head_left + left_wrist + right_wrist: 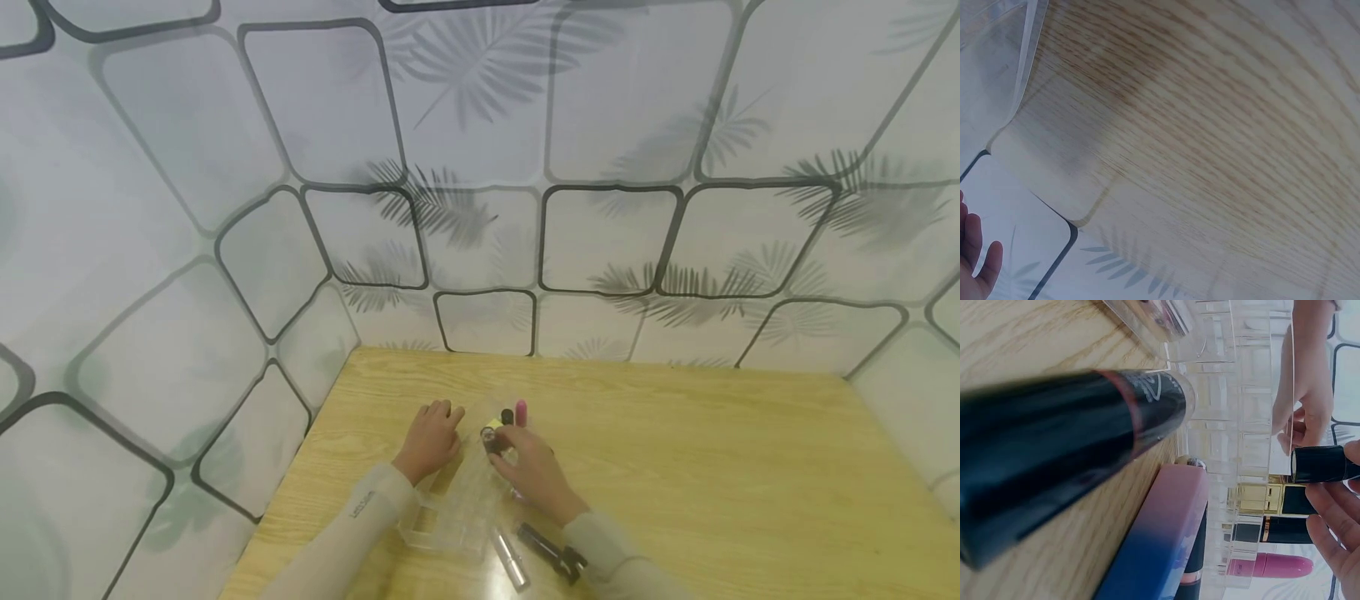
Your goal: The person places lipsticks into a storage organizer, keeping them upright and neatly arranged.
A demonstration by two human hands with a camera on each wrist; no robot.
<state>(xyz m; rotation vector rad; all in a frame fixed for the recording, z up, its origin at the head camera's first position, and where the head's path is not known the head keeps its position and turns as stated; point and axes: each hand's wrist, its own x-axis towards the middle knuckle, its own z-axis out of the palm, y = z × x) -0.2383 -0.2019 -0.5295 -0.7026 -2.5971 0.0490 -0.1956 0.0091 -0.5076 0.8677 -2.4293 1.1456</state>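
Observation:
My right hand (538,473) pinches a short black lipstick tube (1319,464) between thumb and fingers, above a clear plastic lipstick organizer (457,517). Along one end of the organizer, in the right wrist view, stand a gold-and-black lipstick (1260,497), a black lipstick with a gold ring (1286,530) and a pink lipstick (1272,565). My left hand (431,442) is at the organizer's left side, its fingers loosely bent. Whether it touches the organizer I cannot tell. Only some of its fingertips (988,269) show in the left wrist view.
On the wooden table (712,467), a silver tube (510,560) and a black tube (546,550) lie near the organizer's front. The right wrist view shows a pink-and-blue tube (1160,531) beside it. A patterned wall covering (487,242) rises behind the table.

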